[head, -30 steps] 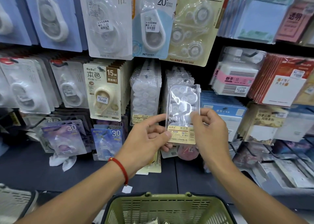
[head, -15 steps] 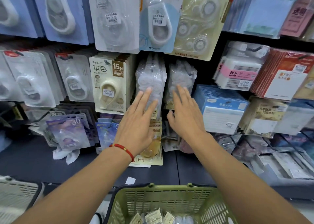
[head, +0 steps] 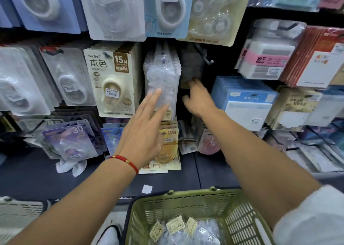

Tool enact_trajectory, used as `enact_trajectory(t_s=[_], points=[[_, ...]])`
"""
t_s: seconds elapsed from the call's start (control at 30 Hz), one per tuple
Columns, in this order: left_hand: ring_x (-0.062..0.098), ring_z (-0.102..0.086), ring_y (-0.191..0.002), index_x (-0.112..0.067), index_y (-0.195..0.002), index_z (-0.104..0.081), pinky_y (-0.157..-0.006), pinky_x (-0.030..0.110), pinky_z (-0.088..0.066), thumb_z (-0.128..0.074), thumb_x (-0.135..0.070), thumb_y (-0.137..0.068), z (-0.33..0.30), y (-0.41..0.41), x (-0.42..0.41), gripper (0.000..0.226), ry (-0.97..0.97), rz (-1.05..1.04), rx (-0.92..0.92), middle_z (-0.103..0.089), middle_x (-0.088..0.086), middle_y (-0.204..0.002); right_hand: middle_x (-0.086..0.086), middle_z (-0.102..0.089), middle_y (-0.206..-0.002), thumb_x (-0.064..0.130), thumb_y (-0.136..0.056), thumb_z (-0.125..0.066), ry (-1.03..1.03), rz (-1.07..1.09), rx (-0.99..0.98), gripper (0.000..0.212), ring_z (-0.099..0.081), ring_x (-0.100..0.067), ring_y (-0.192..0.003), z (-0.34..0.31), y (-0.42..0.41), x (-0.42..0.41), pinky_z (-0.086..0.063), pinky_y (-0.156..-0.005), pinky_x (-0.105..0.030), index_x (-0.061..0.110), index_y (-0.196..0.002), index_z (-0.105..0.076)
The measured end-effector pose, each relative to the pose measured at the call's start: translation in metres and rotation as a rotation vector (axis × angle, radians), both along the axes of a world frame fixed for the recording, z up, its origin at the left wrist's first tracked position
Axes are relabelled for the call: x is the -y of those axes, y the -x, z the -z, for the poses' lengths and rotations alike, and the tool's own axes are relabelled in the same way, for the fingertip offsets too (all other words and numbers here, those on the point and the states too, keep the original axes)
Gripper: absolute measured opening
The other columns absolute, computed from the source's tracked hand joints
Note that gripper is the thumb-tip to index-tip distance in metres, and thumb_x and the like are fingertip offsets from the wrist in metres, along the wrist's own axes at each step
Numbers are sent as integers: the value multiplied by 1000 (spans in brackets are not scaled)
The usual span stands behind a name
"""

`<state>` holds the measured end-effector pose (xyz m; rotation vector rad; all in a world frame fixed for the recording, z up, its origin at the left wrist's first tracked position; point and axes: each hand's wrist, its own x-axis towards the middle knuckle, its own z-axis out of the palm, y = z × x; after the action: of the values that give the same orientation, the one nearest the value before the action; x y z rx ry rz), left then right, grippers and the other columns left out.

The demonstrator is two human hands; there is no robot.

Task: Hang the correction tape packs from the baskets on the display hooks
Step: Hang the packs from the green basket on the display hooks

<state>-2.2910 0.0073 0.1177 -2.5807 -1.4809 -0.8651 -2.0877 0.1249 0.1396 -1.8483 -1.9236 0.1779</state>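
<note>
A row of clear correction tape packs (head: 161,81) hangs on a display hook at centre. My left hand (head: 143,127), with a red cord at the wrist, reaches up with straight fingers whose tips touch the front pack. To the right, a second bunch of clear packs (head: 191,66) sits blurred, far back in a dark gap, and the bare hook tip (head: 208,60) sticks out in front of it. My right hand (head: 198,98) reaches into that gap, fingertips against the bunch's lower edge. More clear packs (head: 186,230) lie in the green basket (head: 186,196) below.
Carded correction tapes (head: 111,81) hang left of the clear packs and along the row above. Blue boxes (head: 245,101) and sticky-note packs (head: 268,58) crowd the right. Loose packs (head: 167,151) lie on the dark shelf. A white basket (head: 18,209) sits at the lower left.
A second ago both hands held one clear pack. It now hangs on the display, and the right bunch has been pushed back, baring the hook tip. The view dropped towards the basket.
</note>
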Motion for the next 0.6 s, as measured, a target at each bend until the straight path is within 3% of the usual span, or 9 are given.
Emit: enact_trajectory(t_s=[0.1,0.2,0.27,0.33,0.4,0.47,0.6], points=[[37,-36,-150,-7,-141,-61,-105,52,-51,-66,4,-83,16,7,4,59,28,22,20,-35,14,-166,-8,-70,-129,14,-98,-56,-88,-29,-169,38,-68,-25,-112,26,-12,55,-53,-101,-37,14,-135,-66],[33,-46,-142,-14,-137,-64,-103,50,-52,-61,-4,-91,48,17,19,47,197,91,-104,-47,9,-157,5,-75,-83,16,-96,-54,-4,-98,-347,22,-69,-13,-69,64,-27,126,-59,-72,-33,28,-101,-72],[29,-46,-142,-18,-140,-62,-110,44,-46,-60,-10,-94,76,28,36,47,378,177,-316,-47,5,-157,5,-75,-75,21,-96,-51,166,-180,-391,21,-67,-8,-58,94,-33,167,-58,-60,-29,32,-92,-69],[26,-42,-145,-23,-143,-58,-112,42,-44,-58,-18,-95,105,39,56,48,549,232,-568,-43,2,-159,10,-78,-87,25,-98,-54,360,-253,-217,18,-69,-5,-70,131,-36,194,-59,-75,-31,30,-102,-71],[25,-37,-148,-29,-147,-55,-112,42,-44,-56,-19,-93,133,46,77,55,667,232,-735,-38,0,-161,4,-77,-114,29,-101,-58,602,-297,-16,24,-70,-15,-100,169,-36,213,-54,-92,-33,25,-121,-70],[23,-29,-154,-34,-149,-51,-117,42,-40,-57,-19,-92,160,47,100,59,740,147,-802,-33,-3,-164,-8,-68,-135,40,-102,-62,887,-315,98,44,-64,-28,-121,210,-33,235,-52,-101,-36,15,-138,-62],[24,-7,-162,-34,-155,-44,-130,57,0,-58,-30,-97,210,31,153,59,808,-106,-793,-19,3,-173,-13,-46,-158,72,-92,-61,1259,-325,328,93,-51,-34,-139,285,-26,291,-47,-105,-42,10,-157,-37]])
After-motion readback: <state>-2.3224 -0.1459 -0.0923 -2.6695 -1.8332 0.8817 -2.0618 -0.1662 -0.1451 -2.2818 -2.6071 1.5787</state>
